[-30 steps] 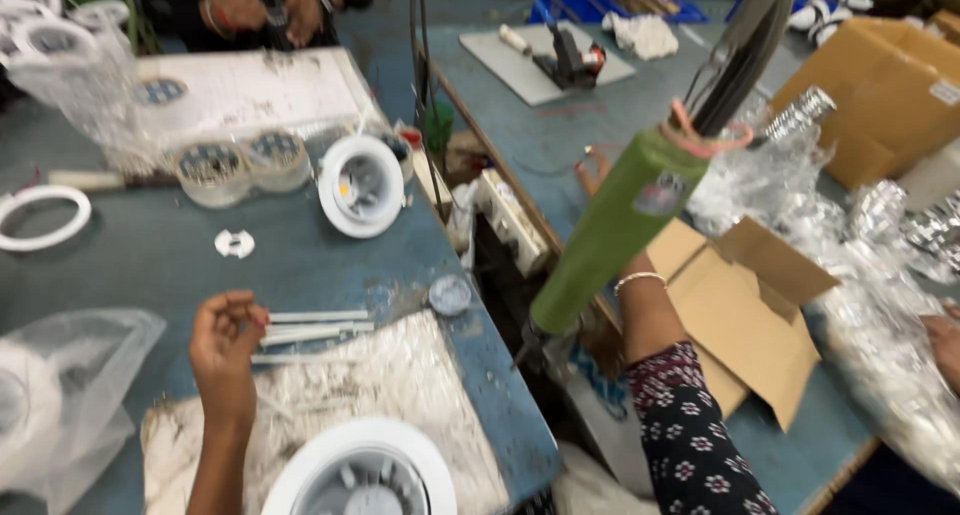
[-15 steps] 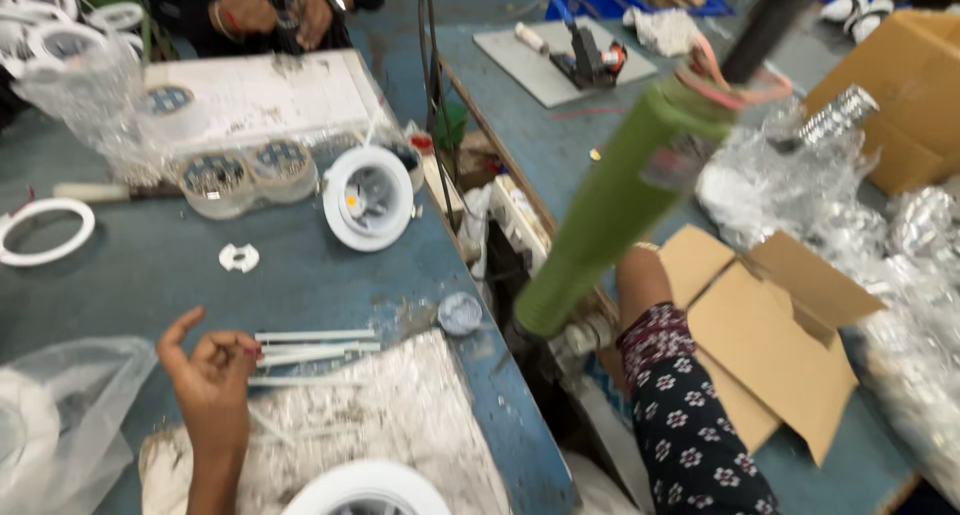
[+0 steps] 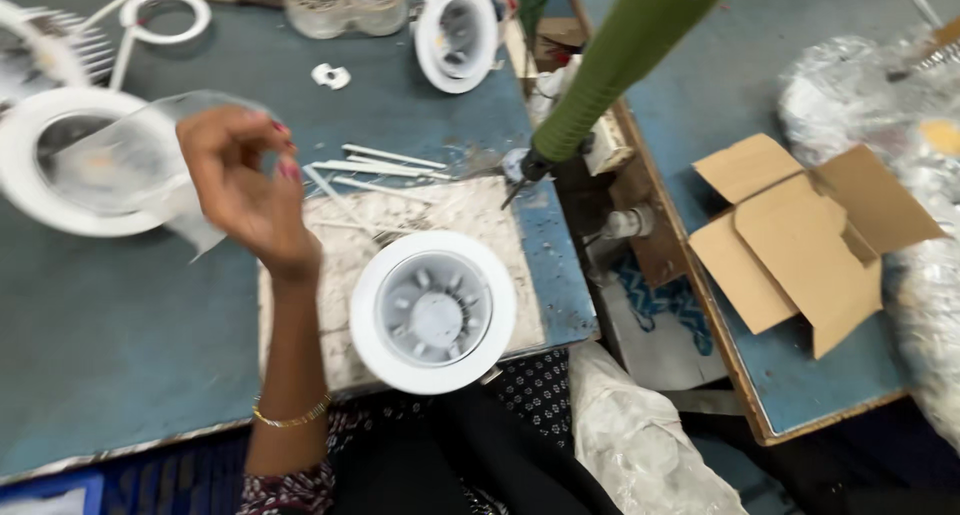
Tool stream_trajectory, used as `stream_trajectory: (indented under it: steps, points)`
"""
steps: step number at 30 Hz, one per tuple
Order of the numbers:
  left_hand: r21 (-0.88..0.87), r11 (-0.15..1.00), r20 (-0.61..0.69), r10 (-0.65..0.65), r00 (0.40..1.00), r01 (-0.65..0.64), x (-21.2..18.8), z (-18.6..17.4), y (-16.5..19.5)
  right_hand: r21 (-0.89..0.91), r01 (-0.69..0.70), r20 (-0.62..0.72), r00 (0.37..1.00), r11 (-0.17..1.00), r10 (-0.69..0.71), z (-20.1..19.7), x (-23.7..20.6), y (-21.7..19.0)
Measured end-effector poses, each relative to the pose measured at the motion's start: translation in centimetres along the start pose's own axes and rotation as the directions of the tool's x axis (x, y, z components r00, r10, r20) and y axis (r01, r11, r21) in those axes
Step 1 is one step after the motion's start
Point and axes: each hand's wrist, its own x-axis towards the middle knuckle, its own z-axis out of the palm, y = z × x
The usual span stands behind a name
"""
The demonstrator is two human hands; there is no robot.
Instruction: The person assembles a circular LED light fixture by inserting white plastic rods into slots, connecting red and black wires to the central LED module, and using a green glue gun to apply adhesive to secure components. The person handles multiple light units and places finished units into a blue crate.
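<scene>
I see the left hand [image 3: 245, 190] raised above the bench, fingers loosely curled and half closed, the fingertips [image 3: 285, 165] pinching or just brushing the edge of a clear plastic bag [image 3: 150, 165]; the blur keeps me from telling whether that grip is firm. The bag wraps a white round lamp housing [image 3: 60, 160] off to the hand's left, seemingly bagged to keep it clean. Just below and to the right of the hand a second white round housing [image 3: 432, 311] lies open side up on a worn, scuffed mat [image 3: 350, 245], in my judgement placed there to be near to reach. Beyond the fingers lie thin white strips [image 3: 375, 163]. Further right a green cylindrical tool [image 3: 620, 60] hangs slanted, its tip near the mat's corner, probably suspended for ready use. My right hand is not in view.
</scene>
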Motion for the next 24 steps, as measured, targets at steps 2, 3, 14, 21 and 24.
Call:
stream_trajectory:
  steps: [2, 3, 14, 21, 24]
  points:
    - [-0.067, 0.998, 0.04, 0.025, 0.999, -0.023, -0.6, 1.1, 6.5, -0.009, 0.128, 0.2, 0.972, 0.992, -0.124, -0.3, -0.1, -6.0]
    - [-0.041, 0.999, 0.137, 0.013, 0.99, -0.007, -1.2, 1.4, 9.8, 0.017, 0.177, 0.303, 0.937, 0.984, -0.174, 0.1, 0.1, -8.6]
    - [-0.102, 0.915, 0.839, -0.132, 0.527, 0.39, -8.5, 4.4, 20.6, 0.3, -0.122, 0.724, 0.675, 0.946, -0.143, -9.6, -3.2, -17.1]
    - [0.133, 0.876, 0.697, -0.415, 0.585, 0.463, -10.9, 2.3, 18.7, 0.591, -0.574, 0.806, 0.448, 0.567, -0.387, 0.8, -0.4, -17.2]
    - [0.201, 0.789, 0.715, -0.524, 0.464, 0.581, -12.3, 2.8, 17.9, 0.513, -0.752, 0.805, 0.254, 0.414, -0.537, 4.1, -2.1, -12.5]
